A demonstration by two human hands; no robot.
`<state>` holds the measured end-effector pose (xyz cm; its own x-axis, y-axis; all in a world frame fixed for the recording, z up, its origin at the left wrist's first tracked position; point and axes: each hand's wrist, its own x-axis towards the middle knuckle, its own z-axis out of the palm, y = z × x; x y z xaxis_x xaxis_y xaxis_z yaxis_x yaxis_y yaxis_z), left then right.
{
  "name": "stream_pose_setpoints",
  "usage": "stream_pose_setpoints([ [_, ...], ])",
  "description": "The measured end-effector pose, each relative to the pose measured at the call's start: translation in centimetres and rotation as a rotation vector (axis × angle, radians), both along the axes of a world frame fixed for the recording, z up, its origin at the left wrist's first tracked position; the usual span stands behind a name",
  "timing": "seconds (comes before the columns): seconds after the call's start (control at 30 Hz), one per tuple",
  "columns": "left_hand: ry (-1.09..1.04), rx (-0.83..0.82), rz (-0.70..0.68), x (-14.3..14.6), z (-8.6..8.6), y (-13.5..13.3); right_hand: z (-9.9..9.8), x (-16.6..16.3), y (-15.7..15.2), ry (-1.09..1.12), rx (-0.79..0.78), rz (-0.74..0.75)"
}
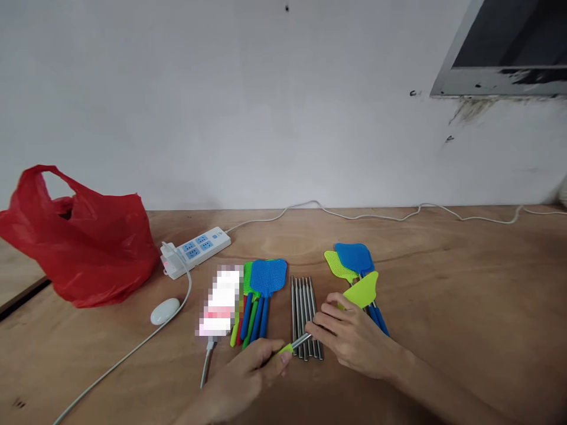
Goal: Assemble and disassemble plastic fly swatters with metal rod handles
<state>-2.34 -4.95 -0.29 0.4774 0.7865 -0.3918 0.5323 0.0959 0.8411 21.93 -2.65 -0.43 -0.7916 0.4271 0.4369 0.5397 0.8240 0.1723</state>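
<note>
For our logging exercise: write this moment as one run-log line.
left hand: grips green handle | right hand: holds metal rod | spare rods: in a row on table

The rear wall (221, 106) was plain, matt and off-white. It carried a small dark hole (287, 8) near the top edge and two dark marks (413, 93) further right. A grey metal window frame (496, 82) projected at the upper right, its paint chipped, with a dirty streaked stain (473, 109) directly beneath it. A bare plywood table (465, 277) butted against the wall. At the far left, a dark gap (22, 298) separated it from an adjoining wooden surface (13, 265). Lighting was even and diffuse, and shadows were soft.
</note>
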Motion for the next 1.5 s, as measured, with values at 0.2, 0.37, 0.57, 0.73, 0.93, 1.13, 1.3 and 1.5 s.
stream_pose_setpoints([
  [0.2, -0.184, -0.388, 0.305, -2.5, -0.7, 0.6, 1.2, 3.1, 1.7, 0.152, 0.141, -0.064],
  [0.37, 0.087, 0.422, 0.346, -2.2, -0.7, 1.8, 0.5, 4.0, 2.1, 0.310, 0.123, -0.008],
  [0.57, 0.758, 0.625, 0.288, -0.7, 0.4, 4.2, -0.9, 3.1, 1.4, 0.425, 0.051, -0.090],
  [0.73, 0.869, 0.548, 0.259, -0.7, 0.1, 4.6, -1.6, 3.3, 1.0, 0.446, 0.029, -0.106],
  [0.93, 0.809, 0.581, 0.292, -1.0, -0.5, 4.5, -2.1, 3.7, 0.8, 0.475, 0.017, -0.131],
  [1.13, 0.339, 0.706, 0.441, -2.4, -0.8, 4.2, -1.4, 3.1, 0.8, 0.534, -0.056, -0.127],
  [1.3, -0.228, 0.534, 0.501, -2.1, 1.0, 2.6, -1.1, 2.2, 0.4, 0.699, -0.249, -0.216],
  [1.5, -0.898, 0.129, 0.773, 0.8, 1.2, 2.0, -0.7, 1.4, -0.1, 0.896, -0.502, -0.335],
])
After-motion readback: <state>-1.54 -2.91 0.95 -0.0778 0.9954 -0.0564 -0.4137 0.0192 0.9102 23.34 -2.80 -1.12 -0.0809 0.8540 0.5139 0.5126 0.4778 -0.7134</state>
